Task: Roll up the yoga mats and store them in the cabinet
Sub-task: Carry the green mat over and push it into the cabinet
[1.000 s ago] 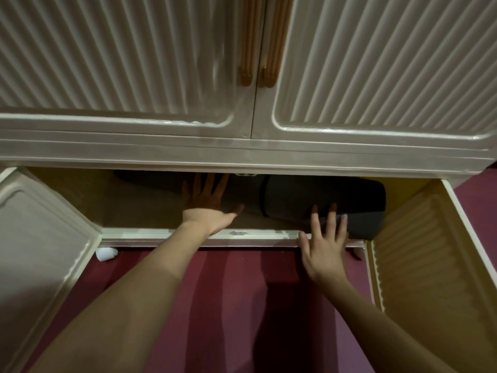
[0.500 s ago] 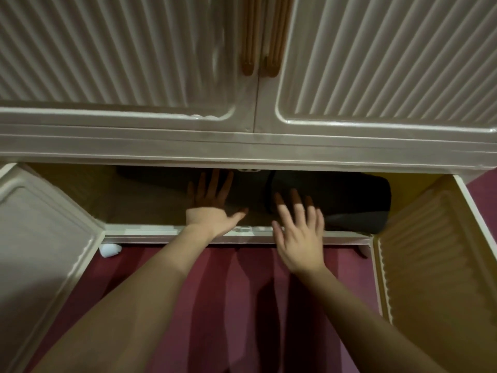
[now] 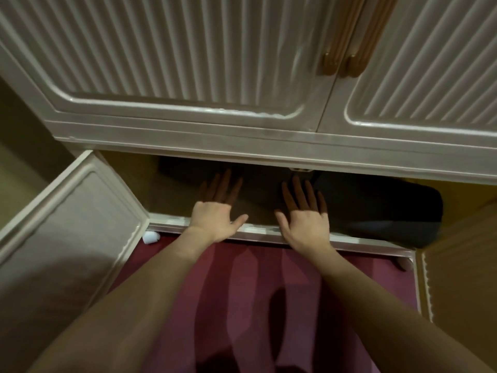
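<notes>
Left hand (image 3: 215,214) and right hand (image 3: 304,219) both flat, fingers straight and spread, reaching over sill (image 3: 166,224) into low cabinet (image 3: 188,138) bay, pressing dark rolled mats (image 3: 376,203). Mats lying lengthwise inside, right end near right wall, some bare shelf left of them. Lower doors (image 3: 67,224) swung wide either side; upper doors closed. Red floor (image 3: 255,292) between forearms.

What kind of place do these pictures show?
Probably a room at home: a tall white cabinet with ribbed doors, a dark rolled yoga mat in its open lower compartment, and a purple mat on the floor.
</notes>
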Demonstrator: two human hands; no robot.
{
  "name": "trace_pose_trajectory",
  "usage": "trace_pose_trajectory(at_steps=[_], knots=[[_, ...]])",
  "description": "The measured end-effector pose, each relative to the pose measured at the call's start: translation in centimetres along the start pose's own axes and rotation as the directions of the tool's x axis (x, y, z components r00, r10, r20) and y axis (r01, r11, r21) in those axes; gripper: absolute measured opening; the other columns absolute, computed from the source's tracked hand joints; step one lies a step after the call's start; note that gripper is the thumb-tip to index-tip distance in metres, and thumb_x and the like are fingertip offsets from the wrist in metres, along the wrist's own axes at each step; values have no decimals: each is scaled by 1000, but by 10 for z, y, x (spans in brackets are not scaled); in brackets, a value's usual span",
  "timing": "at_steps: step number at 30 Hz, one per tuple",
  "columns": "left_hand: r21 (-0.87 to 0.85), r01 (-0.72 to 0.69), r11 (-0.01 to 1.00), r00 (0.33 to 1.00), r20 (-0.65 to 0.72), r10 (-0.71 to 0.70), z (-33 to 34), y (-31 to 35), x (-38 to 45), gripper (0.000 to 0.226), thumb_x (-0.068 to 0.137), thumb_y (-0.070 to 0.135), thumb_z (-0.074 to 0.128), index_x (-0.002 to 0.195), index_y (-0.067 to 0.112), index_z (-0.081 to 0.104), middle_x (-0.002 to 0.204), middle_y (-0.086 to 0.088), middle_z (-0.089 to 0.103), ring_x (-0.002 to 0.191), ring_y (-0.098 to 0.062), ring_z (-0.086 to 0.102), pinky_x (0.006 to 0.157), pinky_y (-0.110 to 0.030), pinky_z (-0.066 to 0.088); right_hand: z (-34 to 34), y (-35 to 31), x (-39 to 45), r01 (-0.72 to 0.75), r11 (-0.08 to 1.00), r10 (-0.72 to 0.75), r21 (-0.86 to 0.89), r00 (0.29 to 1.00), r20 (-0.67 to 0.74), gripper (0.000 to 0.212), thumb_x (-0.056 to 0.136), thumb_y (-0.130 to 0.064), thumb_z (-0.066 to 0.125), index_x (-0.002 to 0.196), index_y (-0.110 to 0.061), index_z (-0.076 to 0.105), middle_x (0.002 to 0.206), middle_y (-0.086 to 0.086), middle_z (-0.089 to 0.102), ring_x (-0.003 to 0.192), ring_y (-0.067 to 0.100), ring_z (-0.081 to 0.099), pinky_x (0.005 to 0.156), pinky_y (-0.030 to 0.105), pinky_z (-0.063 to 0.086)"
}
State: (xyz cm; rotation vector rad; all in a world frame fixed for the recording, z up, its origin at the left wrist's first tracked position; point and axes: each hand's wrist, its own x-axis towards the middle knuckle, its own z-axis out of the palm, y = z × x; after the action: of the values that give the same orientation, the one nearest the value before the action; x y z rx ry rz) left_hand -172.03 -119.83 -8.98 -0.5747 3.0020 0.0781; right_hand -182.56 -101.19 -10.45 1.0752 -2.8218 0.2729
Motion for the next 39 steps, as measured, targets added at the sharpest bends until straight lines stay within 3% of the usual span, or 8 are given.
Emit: trace_pose_trajectory(at_steps=[5, 9, 15, 21, 26, 29, 36, 39], knots=[[-26, 47, 999, 997, -56, -48, -9, 0, 25, 84, 91, 64, 35, 149, 30, -16, 159, -3, -16, 146, -27, -16, 117, -43, -13, 0, 9, -15, 68, 997, -67, -44, 998, 22, 62, 92, -54, 32, 147, -25, 37, 156, 1, 25, 143, 26, 25, 111, 38, 10], [-121, 112, 986, 993, -17, -115, -10, 12, 38, 78, 92, 64, 33, 152, 32, -5, 161, 1, -9, 146, -26, -13, 117, -44, -11, -9, 8, -6, 66, 998, -64, -20, 995, 71, 72, 86, -63, 10, 151, -35, 21, 160, -2, 11, 146, 25, 8, 108, 41, -2], [-78, 82, 994, 991, -100, -90, -2, 2, 21, 75, 93, 58, 38, 151, 37, -4, 161, 4, -7, 147, -21, -9, 118, -45, -4, -14, -20, 36, 57, 998, -54, 36, 996, -65, 60, 89, -49, 31, 138, -18, 49, 135, 15, 52, 126, 39, 43, 112, 46, 11], [-23, 38, 999, 997, -67, -39, -9, -13, 6, 74, 94, 60, 32, 150, 36, -9, 160, 5, -11, 147, -18, -8, 119, -42, -5, -3, -23, 31, 14, 996, -8, 90, 998, -68, 60, 92, -49, 29, 144, -22, 41, 144, 10, 45, 138, 34, 33, 117, 42, 5], [16, 164, 986, 986, -39, -164, -14, -34, -3, 84, 91, 68, 28, 145, 32, -26, 157, -2, -25, 145, -21, -21, 117, -43, -11, -1, -27, 5, 69, 995, -62, 69, 994, -89, 60, 91, -48, 34, 146, -22, 40, 153, 6, 34, 142, 28, 26, 114, 38, 4], [-10, 201, 980, 979, -13, -201, -18, -42, 6, 83, 90, 70, 27, 148, 32, -19, 158, 0, -22, 145, -22, -20, 117, -45, -13, 1, -24, -10, 110, 994, -109, 0, 992, -66, 58, 94, -48, 32, 147, -26, 36, 156, 1, 28, 144, 23, 21, 114, 36, 1], [-89, 227, 970, 973, -19, -229, -12, -39, -8, 84, 86, 74, 27, 148, 37, -16, 159, 4, -20, 146, -21, -14, 118, -46, -5, -3, -36, -9, 113, 991, -121, -73, 987, -108, 58, 91, -51, 33, 140, -23, 48, 143, 8, 47, 133, 31, 28, 102, 45, 22], [-70, 229, 971, 972, -32, -231, -9, -38, -22, 83, 86, 76, 22, 149, 36, -15, 159, 1, -17, 147, -24, -10, 117, -48, -4, -5, -55, 6, 141, 988, -148, -62, 982, -117, 61, 90, -51, 32, 144, -25, 41, 152, 11, 35, 141, 34, 25, 112, 43, 5]])
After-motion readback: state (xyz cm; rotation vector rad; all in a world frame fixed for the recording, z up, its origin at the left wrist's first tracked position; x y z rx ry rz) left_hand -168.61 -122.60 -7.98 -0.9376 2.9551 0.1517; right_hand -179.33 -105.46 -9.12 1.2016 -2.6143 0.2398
